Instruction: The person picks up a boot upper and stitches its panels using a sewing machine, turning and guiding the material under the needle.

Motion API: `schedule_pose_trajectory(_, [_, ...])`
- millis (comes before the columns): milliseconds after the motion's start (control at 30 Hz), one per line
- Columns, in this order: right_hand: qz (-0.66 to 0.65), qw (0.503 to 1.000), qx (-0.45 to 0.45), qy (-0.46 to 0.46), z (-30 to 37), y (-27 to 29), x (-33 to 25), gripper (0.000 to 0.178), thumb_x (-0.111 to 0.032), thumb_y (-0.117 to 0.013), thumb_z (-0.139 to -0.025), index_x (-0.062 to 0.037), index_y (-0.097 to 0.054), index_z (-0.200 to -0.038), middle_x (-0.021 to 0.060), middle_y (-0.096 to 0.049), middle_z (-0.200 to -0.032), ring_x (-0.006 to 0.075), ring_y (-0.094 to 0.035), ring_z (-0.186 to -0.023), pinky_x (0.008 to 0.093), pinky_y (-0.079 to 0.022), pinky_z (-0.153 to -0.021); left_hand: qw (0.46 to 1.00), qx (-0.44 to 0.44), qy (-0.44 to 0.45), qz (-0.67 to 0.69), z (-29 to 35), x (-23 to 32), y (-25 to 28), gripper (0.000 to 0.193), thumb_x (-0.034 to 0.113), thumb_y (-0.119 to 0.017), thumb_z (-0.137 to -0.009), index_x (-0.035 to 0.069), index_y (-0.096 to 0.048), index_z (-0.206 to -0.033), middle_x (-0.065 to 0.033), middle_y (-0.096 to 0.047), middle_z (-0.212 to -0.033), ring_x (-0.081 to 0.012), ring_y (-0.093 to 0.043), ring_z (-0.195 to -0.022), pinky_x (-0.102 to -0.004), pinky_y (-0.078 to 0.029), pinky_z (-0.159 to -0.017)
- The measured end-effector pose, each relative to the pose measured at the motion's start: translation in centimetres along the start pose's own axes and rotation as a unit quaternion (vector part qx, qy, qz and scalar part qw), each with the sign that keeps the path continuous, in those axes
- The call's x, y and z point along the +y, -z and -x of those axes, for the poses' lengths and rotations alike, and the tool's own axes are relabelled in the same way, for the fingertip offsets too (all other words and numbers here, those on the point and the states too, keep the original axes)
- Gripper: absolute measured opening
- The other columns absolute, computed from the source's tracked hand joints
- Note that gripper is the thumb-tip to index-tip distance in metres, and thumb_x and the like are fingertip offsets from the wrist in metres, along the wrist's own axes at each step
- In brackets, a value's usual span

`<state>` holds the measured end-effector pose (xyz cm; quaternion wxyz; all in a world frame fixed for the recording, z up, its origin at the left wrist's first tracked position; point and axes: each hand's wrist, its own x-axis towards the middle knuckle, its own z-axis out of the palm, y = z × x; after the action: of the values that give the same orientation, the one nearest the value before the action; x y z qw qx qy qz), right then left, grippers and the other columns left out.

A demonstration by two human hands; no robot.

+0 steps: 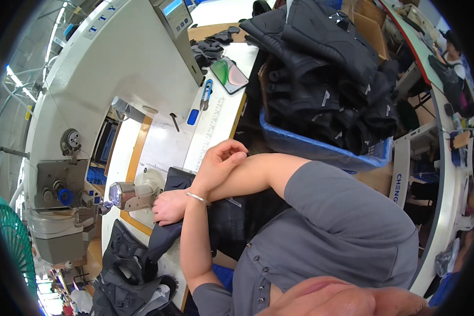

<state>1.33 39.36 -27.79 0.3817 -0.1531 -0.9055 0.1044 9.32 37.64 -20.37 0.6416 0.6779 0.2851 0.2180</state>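
Observation:
My forearms cross in front of the sewing machine (79,105). My right hand (171,207) is closed on a black fabric piece (166,236) beside the machine's narrow arm end (134,195); its fingertips are partly hidden. Over the right forearm lies my left wrist, wearing a silver bangle (198,198). My left hand (218,164) is loosely curled, thumb and fingertips against the right forearm, with nothing visible in it. More black fabric (229,216) hangs below the crossed arms. Sewn black pieces (126,274) hang over the table's near left edge.
At right, a blue crate (321,145) overflows with black padded pieces (332,68). A phone (229,75), blue thread snips (207,95) and small black parts (210,48) lie on the white table. A green fan (13,239) stands far left. Another person (455,66) sits far right.

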Motion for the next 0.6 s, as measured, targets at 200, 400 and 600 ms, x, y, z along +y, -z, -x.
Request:
schedule_pose_trajectory(200, [-0.018,1.0,0.001,-0.006,0.6,-1.1,0.2,0.026,-0.031,-0.057,-0.083,-0.0072,-0.063,-0.076,0.0109,-0.063,-0.073,0.0317,-0.061,-0.072,0.0413,-0.051,-0.064,0.984,-0.019,0.043,-0.173,0.2,-0.6,0.9,0.018,0.018,-0.068,-0.083,0.001,-0.062,-0.079,-0.0021,-0.06,-0.071,-0.0053,-0.051,-0.066,-0.0217,-0.041,-0.059])
schedule_pose_trajectory(400, [-0.047,0.998,0.008,-0.027,1.9,-2.6,2.0,0.026,-0.031,-0.057,-0.083,-0.0069,-0.063,-0.076,0.011,-0.062,-0.073,0.0318,-0.061,-0.072,0.0413,-0.05,-0.064,0.983,-0.007,-0.055,-0.175,-0.1,-0.9,0.7,0.014,0.013,-0.067,-0.081,0.001,-0.06,-0.079,0.0013,-0.055,-0.066,-0.0049,-0.046,-0.06,-0.0205,-0.039,-0.055])
schedule_pose_trajectory(600, [-0.094,0.994,0.013,-0.048,3.7,-4.4,2.1,0.026,-0.031,-0.057,-0.083,-0.0066,-0.063,-0.077,0.0111,-0.062,-0.073,0.0318,-0.061,-0.073,0.0413,-0.05,-0.064,0.967,-0.022,0.05,-0.25,-1.5,0.0,0.7,0.017,0.014,-0.07,-0.078,0.001,-0.06,-0.076,0.0001,-0.054,-0.064,-0.0058,-0.045,-0.059,-0.0221,-0.037,-0.053])
